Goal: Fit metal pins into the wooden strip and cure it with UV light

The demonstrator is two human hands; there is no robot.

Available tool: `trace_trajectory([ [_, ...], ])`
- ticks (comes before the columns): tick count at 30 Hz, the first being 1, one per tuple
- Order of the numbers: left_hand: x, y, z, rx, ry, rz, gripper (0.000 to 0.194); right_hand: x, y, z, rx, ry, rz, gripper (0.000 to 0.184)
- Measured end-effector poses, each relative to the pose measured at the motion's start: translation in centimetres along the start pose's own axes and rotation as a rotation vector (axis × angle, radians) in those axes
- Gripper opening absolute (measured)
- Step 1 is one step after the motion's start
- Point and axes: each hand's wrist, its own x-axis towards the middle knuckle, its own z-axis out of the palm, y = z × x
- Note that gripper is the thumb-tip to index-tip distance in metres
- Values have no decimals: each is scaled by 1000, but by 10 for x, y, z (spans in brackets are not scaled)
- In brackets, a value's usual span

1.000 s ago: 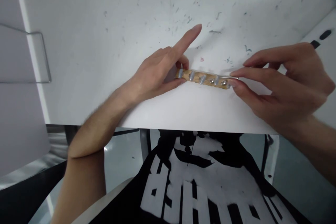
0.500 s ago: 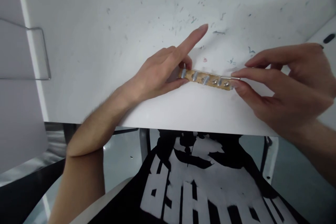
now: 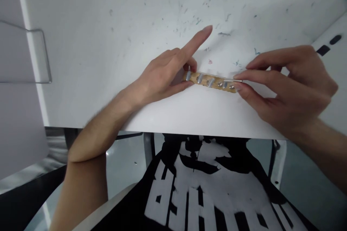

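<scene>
A narrow wooden strip (image 3: 205,81) with several silver screws in it lies on the white table (image 3: 108,43), close to the front edge. My left hand (image 3: 165,75) pinches the strip's left end between thumb and bent fingers, while its forefinger points out straight. My right hand (image 3: 287,83) is at the strip's right end, thumb and fingers pinched on a thin metal rod (image 3: 232,80) that lies along the last screws.
The tabletop carries many small paint flecks and scratches. A bent wire bracket (image 3: 40,57) sits at the left edge beside a grey panel (image 3: 16,115). Two black slots (image 3: 329,45) mark a white surface at the far right. My black printed shirt (image 3: 200,187) is below the table.
My right hand has shifted slightly left with the thin rod, closer over the strip's last screws. My left hand and the strip have stayed in place.
</scene>
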Motion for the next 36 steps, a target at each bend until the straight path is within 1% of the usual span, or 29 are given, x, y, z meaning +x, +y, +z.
trace_trajectory([
  [2,0,-1,1,5,12,26,80,1,1,1,15,19,9,32],
  [7,-1,0,0,14,4,-4,77,-4,0,-2,19,19,42,31],
  [10,0,0,-1,6,12,28,81,-11,0,-5,7,15,60,35],
  [13,1,-1,0,7,36,64,79,-17,0,-5,30,4,81,41],
  [15,1,-2,1,9,30,71,77,-18,0,-5,46,8,76,42],
  [17,1,-3,1,8,6,49,78,-17,0,-4,40,8,65,40],
  [20,-2,-3,1,3,-37,-39,80,-14,0,-3,21,4,69,35],
  [22,-3,-3,1,-11,-36,-67,81,-12,1,-2,12,3,78,34],
  [27,-1,-1,1,-12,-13,-37,78,-10,4,-3,8,13,79,34],
  [31,1,1,0,15,18,22,76,-4,2,-6,82,10,154,35],
  [33,1,1,1,4,49,72,77,1,0,-5,90,12,111,35],
  [36,0,1,3,-1,37,78,78,7,-3,-2,80,2,-7,36],
])
